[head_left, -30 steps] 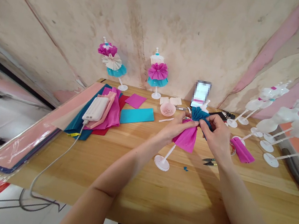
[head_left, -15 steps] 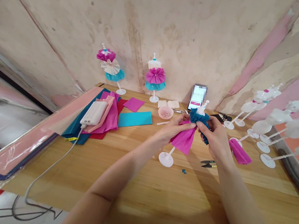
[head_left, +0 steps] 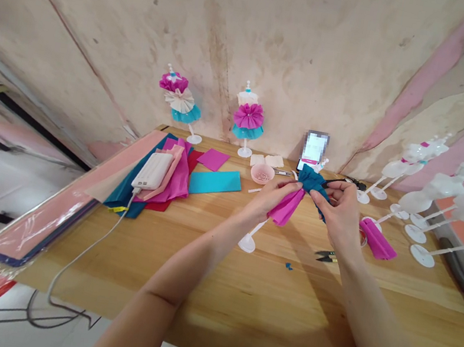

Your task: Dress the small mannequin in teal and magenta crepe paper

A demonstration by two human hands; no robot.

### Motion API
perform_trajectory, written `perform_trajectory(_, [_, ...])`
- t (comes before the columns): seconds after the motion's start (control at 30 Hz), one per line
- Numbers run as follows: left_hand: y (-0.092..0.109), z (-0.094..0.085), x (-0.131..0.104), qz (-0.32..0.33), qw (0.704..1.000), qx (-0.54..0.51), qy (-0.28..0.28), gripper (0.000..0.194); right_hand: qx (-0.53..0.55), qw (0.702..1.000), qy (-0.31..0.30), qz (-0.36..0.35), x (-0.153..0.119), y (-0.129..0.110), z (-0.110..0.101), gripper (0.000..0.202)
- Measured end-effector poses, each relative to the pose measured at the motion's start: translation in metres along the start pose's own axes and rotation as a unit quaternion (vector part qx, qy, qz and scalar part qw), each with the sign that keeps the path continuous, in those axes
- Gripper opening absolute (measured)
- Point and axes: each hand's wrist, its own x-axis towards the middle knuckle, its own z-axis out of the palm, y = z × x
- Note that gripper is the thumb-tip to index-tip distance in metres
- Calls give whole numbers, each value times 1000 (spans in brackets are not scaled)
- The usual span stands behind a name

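Between my hands is a small white dress-form mannequin (head_left: 320,165), tilted, with its round base (head_left: 247,244) toward me. It wears a magenta crepe-paper skirt (head_left: 286,208), and gathered dark teal crepe paper (head_left: 312,179) wraps its waist and bodice. My left hand (head_left: 278,196) is closed around the waist, thumb where magenta meets teal. With thumb and fingers, my right hand (head_left: 341,209) pinches the other side of the teal paper. The fingers cover part of the mannequin's body. Black-bladed thread snips (head_left: 325,255) lie below my right hand, near teal scraps (head_left: 288,266).
Two dressed mannequins (head_left: 249,118) stand by the wall; several bare ones (head_left: 423,198) are at right. A pink bowl of beads (head_left: 262,173), a phone (head_left: 314,147), a turquoise paper strip (head_left: 216,182) and a rolled magenta piece (head_left: 378,239) surround my hands. A white power bank (head_left: 152,170) sits on stacked paper at left.
The mannequin has tipped further, its base swinging left and its top away to the right. My right hand has shifted its grip along the teal paper. The view has turned slightly left.
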Motion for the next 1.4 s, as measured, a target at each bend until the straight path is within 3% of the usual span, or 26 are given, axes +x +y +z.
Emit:
perform_trajectory(0.2, [1, 2, -3, 25, 999, 21, 1, 32, 6, 999, -47, 13, -4, -11, 2, 37])
perform_trajectory(0.57, [12, 6, -13, 3, 1000, 24, 15, 47, -70, 995, -51, -38, -3, -10, -1, 25])
perform_trajectory(0.87, [10, 8, -13, 52, 998, 25, 29, 29, -47, 997, -56, -39, -4, -10, 3, 24])
perform_trajectory(1.4, [3, 9, -10, 107, 992, 59, 11, 26, -63, 997, -32, -37, -3, -8, 2, 25])
